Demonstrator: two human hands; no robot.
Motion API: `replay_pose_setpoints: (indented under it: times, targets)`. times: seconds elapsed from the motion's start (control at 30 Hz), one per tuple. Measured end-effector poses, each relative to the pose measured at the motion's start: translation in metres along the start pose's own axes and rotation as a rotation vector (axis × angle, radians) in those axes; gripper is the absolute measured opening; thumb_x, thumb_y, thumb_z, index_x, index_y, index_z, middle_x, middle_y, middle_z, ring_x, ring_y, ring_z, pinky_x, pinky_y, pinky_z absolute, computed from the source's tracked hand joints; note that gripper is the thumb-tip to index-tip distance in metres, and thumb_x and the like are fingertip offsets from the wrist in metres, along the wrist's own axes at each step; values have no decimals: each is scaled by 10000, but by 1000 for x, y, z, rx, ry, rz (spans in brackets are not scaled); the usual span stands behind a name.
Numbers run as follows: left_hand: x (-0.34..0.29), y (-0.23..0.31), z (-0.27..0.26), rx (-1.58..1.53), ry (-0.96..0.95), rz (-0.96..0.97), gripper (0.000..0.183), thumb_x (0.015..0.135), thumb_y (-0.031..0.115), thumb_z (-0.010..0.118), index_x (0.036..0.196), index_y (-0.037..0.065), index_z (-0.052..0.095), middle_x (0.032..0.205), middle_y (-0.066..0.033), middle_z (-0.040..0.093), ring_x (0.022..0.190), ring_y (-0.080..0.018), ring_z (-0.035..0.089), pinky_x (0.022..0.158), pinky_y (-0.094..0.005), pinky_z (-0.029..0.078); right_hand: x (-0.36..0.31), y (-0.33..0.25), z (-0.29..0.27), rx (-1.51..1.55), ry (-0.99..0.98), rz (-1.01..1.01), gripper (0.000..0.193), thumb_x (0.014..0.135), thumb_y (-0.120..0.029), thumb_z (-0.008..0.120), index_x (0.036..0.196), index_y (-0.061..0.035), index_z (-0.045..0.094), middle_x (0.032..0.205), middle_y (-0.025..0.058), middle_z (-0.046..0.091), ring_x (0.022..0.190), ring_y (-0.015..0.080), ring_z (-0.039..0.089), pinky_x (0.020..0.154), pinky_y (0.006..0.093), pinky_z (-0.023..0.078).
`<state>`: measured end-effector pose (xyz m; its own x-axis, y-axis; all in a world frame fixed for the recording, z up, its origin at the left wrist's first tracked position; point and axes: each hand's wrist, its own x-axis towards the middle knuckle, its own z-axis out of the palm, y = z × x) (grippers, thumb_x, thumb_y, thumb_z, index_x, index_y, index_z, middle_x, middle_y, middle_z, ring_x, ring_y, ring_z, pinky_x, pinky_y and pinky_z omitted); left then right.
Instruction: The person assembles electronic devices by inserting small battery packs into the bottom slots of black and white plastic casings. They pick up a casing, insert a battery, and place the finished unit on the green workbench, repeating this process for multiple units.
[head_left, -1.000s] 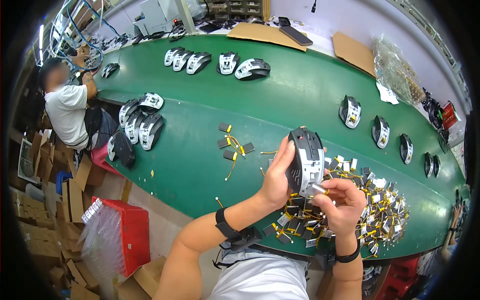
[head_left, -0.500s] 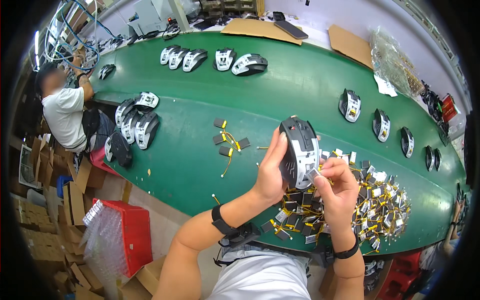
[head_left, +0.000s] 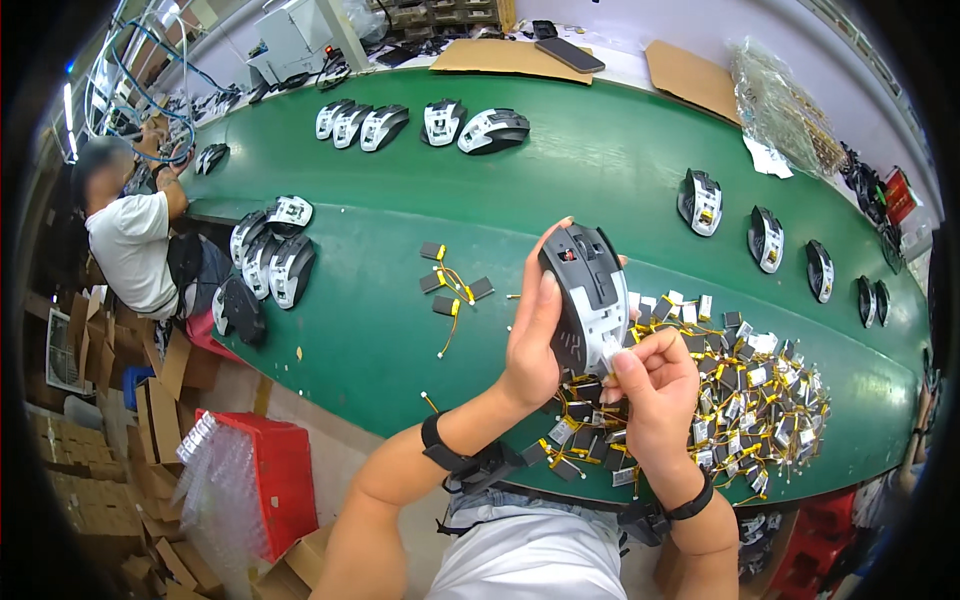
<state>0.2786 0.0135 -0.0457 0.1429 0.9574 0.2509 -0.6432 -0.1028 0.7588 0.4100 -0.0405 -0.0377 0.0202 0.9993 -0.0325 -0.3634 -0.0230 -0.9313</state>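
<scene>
My left hand (head_left: pixel 533 350) is closed round a black and white computer mouse (head_left: pixel 588 290), held tilted above the green bench. Its fingers wrap the far side and the thumb lies along the left flank. At the mouse's near end, my right hand (head_left: pixel 655 392) pinches a small pale battery (head_left: pixel 610 346) against the white part of the shell. Fingertips partly hide the battery. Below and right of the hands spreads a heap of small batteries (head_left: pixel 745 400) with yellow tape and short wires. Several more batteries (head_left: pixel 443 306) lie left of the mouse.
Part-built mice stand in a far row (head_left: pixel 384 128), a left cluster (head_left: pixel 292 272) and a right line (head_left: pixel 767 240). Cardboard (head_left: pixel 515 60) and a phone (head_left: pixel 570 54) lie at the back. A co-worker (head_left: pixel 135 235) sits left. A red crate (head_left: pixel 285 490) stands on the floor.
Both hands and the mouse have shifted slightly left. The right fingers have moved in closer over the mouse's near end, and the battery now sits against the shell.
</scene>
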Motion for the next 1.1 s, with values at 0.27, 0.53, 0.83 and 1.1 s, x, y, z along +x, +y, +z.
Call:
replay_pose_setpoints:
  times: [0.27, 0.53, 0.83, 1.1]
  targets:
    - [-9, -10, 5, -55, 66, -98, 551, 1033, 462, 235, 1489, 153, 205, 1298, -241, 509, 974, -325, 653, 859, -422, 553, 0, -2, 5, -20, 52, 31, 200, 887, -14, 674, 903, -37, 476, 741, 44, 620, 557, 57, 585, 479, 175, 472]
    - [1, 6, -1, -175, -40, -171, 511, 1045, 430, 208, 1465, 142, 253, 1298, -247, 514, 986, -340, 653, 853, -436, 562, 5, -16, -9, -539, -213, -387, 294, 772, 1, 765, 1018, 3, 604, 739, 43, 666, 632, 64, 637, 594, 200, 519]
    - [2, -1, -1, 41, -96, -113, 524, 1052, 371, 252, 1474, 61, 238, 1310, -248, 517, 1195, -289, 562, 1002, -394, 461, 15, -24, -17, -502, -141, -289, 217, 704, -11, 810, 772, -16, 604, 811, 26, 583, 643, 55, 541, 576, 182, 455]
    - [1, -3, -4, 25, 6, -142, 462, 1053, 349, 252, 1418, 71, 304, 1263, -237, 546, 1078, -307, 623, 946, -413, 504, 15, -14, -15, -632, -92, -392, 192, 724, -11, 787, 833, -11, 630, 806, 62, 646, 676, 115, 620, 621, 234, 513]
